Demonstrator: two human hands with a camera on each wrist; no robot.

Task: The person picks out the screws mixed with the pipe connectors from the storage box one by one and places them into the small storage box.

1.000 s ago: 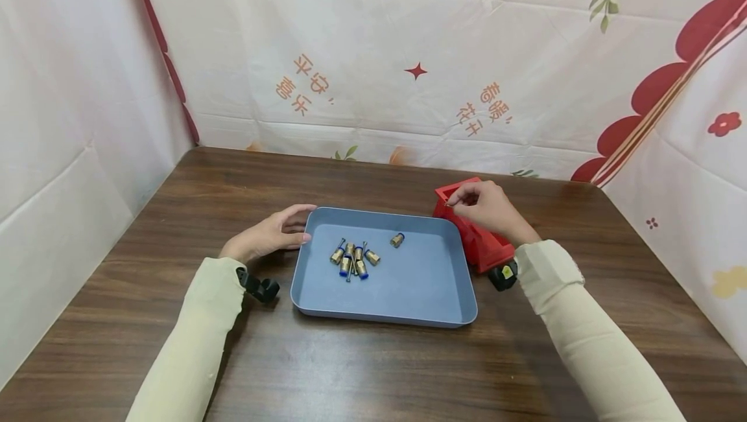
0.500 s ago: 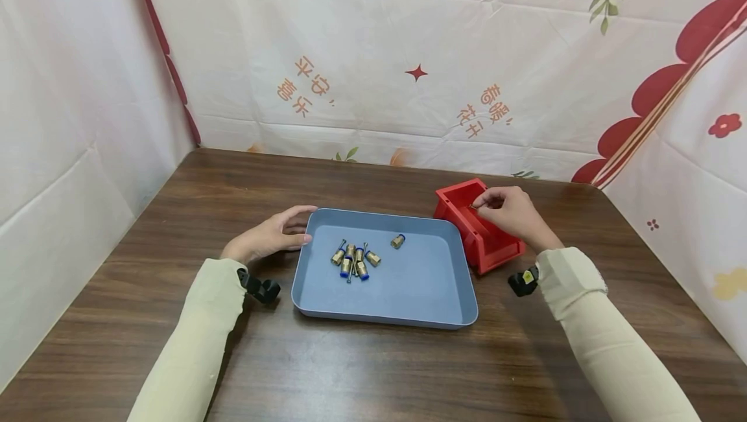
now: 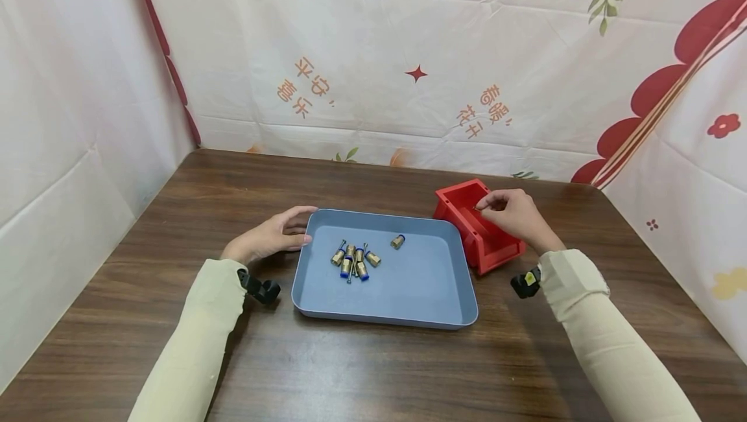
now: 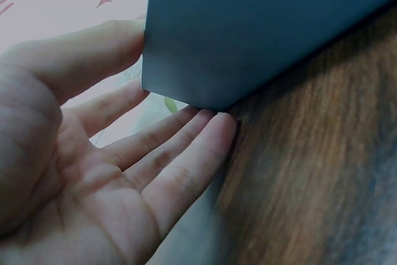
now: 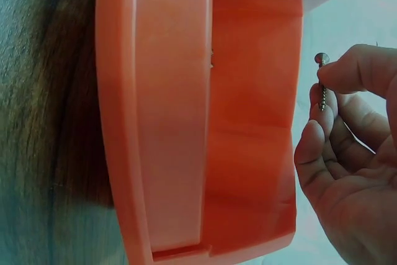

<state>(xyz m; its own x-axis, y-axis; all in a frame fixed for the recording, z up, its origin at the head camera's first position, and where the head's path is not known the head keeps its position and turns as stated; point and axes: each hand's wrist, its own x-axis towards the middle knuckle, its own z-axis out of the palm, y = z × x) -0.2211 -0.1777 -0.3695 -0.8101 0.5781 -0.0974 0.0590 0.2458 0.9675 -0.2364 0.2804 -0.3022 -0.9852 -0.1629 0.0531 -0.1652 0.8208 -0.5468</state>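
Note:
My right hand [image 3: 516,216] pinches a screw [image 5: 322,91] between thumb and forefinger, over the red bin [image 3: 495,258]. The right wrist view shows the screw's head and threaded shank; the bin [image 5: 170,122] lies beside the fingers. At the far left corner of the blue-grey tray [image 3: 417,279], my left hand [image 3: 265,235] touches the outer wall with its fingers extended. In the left wrist view its thumb and fingertips meet the tray's side [image 4: 248,29]. Several brass fittings with blue collars [image 3: 362,271] lie clustered with a few screws [image 3: 342,243] in the tray.
A single brass fitting [image 3: 397,241] lies apart in the tray's far part. The red bin stands close against the tray's right side. Everything rests on a brown wooden table [image 3: 350,370], with a printed cloth [image 3: 362,33] hanging behind it.
My right hand has moved right from the bin's far left end to above its right side, still pinching the screw, and has nearly stopped. My left hand and the tray have stayed put.

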